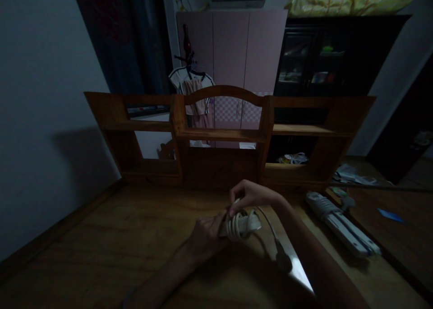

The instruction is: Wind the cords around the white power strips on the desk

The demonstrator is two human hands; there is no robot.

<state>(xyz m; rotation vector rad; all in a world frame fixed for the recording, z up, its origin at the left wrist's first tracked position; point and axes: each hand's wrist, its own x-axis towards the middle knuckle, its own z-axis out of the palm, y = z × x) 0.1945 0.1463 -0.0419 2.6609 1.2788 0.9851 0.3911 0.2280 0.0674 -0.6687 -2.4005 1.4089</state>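
Fingers of the left hand (207,233) clamp a pale strip (253,223) at lower centre, its long axis running rightward from that grip; the right hand (249,194), nearer the trailing plug (283,260) at lower right, pinches the wound cord (232,229). A second strip (350,233) lies far right.

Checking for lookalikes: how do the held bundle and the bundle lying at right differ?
Left hand and right hand grip the held bundle; the lying bundle rests on the wooden surface. The lying bundle looks longer than the held bundle. Both are pale, with wound cord.
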